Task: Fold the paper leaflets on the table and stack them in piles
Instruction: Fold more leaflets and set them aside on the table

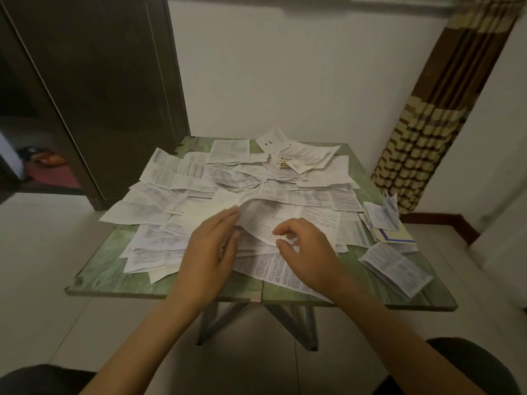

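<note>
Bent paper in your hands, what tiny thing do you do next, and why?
Probably bring the raised edge over and press a crease. The bent leaflet is arched off the heap, the right hand seems to pinch its near edge, and the left hand touches it with straight fingers.

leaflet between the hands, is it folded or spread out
Mid-fold: the leaflet arches up off the pile, uncreased; left hand props it, right hand pinches its edge.

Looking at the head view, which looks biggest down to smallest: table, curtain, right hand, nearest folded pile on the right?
1. table
2. curtain
3. right hand and nearest folded pile look about alike; the hand is nearer the camera, so I won't rank them.
</note>
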